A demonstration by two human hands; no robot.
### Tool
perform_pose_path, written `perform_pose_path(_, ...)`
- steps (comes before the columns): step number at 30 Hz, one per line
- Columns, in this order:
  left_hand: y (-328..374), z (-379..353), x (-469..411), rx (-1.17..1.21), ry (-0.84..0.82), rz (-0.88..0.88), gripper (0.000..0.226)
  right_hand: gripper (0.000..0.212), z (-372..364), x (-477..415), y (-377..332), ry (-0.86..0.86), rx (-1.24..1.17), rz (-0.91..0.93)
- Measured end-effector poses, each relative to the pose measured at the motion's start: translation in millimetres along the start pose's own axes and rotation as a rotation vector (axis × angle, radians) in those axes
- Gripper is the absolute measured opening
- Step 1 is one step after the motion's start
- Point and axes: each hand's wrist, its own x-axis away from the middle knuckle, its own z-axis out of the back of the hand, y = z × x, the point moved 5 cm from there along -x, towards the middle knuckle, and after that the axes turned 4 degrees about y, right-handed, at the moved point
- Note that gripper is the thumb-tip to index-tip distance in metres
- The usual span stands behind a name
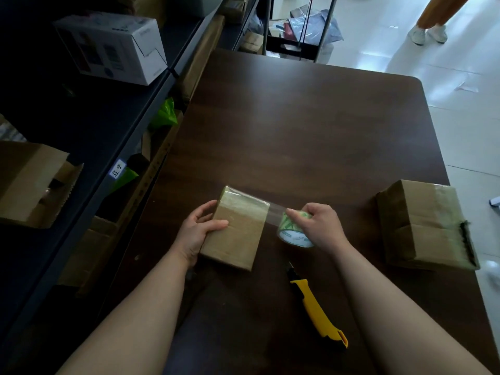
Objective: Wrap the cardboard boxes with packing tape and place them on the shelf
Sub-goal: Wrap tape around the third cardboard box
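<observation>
A small flat cardboard box (238, 231) lies on the dark wooden table (311, 125) in front of me. My left hand (198, 230) grips its left edge, thumb on top. My right hand (320, 224) holds a roll of clear packing tape (292, 231) with a green and white core just right of the box. A strip of clear tape stretches from the roll to the box's far end, which is covered with glossy tape. A second, larger cardboard box (424, 226) sits at the table's right edge. The dark metal shelf (113, 125) runs along the left.
A yellow and black utility knife (316, 307) lies on the table near me. On the shelf are a white printed carton (113, 47) and open cardboard boxes (32, 182). A cart with bags (300, 28) stands beyond the table. A person's legs (433, 20) are at top right.
</observation>
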Motion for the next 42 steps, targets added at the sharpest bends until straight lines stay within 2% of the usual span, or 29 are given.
perform_pose_path(7,-2.0,7.3,-6.8,0.054,-0.022,0.004,0.072,0.043,-19.1,-12.0,-2.0,-0.007,0.173,-0.031)
perform_pose_path(12,2.5,6.5,-5.5,-0.088,-0.03,-0.009,0.058,0.043,-24.2,-11.5,-8.0,-0.015,0.255,-0.045)
perform_pose_path(14,16.2,6.0,-2.4,-0.396,0.078,-0.154,0.058,0.043,-27.5,-7.5,-12.0,-0.008,0.3,-0.047)
perform_pose_path(16,38.8,-4.1,6.0,-0.89,0.283,-0.451,0.063,0.045,-30.4,-2.9,-15.9,-0.007,0.282,-0.054)
perform_pose_path(17,46.3,-17.7,11.4,-1.097,0.337,-0.603,0.062,0.047,-32.6,-0.4,-17.8,-0.016,0.249,-0.057)
perform_pose_path(18,47.7,-33.0,13.9,-1.235,0.319,-0.695,0.059,0.049,-36.1,2.7,-20.0,-0.033,0.209,-0.057)
perform_pose_path(19,44.3,-46.3,13.3,-1.328,0.256,-0.708,0.057,0.049,-40.3,6.8,-21.7,-0.055,0.156,-0.058)
perform_pose_path(22,28.3,-54.4,2.2,-1.509,0.132,-0.587,0.063,0.045,-53.0,24.8,-18.0,-0.109,-0.096,-0.087)
perform_pose_path(24,30.1,-45.7,-4.8,-1.598,0.102,-0.628,0.064,0.043,-57.3,37.1,-11.9,-0.158,-0.189,-0.08)
perform_pose_path(31,42.0,-37.2,-23.9,-1.745,-0.015,-0.759,0.06,0.044,-60.2,53.2,-6.2,-0.304,-0.351,-0.042)
perform_pose_path(33,45.8,-39.6,-20.6,-1.785,0.037,-0.839,0.058,0.04,-61.5,57.0,-8.7,-0.307,-0.397,-0.032)
perform_pose_path(35,45.8,-39.2,-7.3,-1.722,0.147,-0.909,0.055,0.034,-63.6,59.6,-11.9,-0.304,-0.429,-0.044)
perform_pose_path(38,31.8,-31.8,10.1,-1.552,0.196,-0.842,0.052,0.033,-65.6,62.0,-14.5,-0.287,-0.449,-0.069)
perform_pose_path(42,23.7,-24.2,3.2,-1.544,0.137,-0.73,0.052,0.032,-63.9,66.8,-14.0,-0.31,-0.432,-0.068)
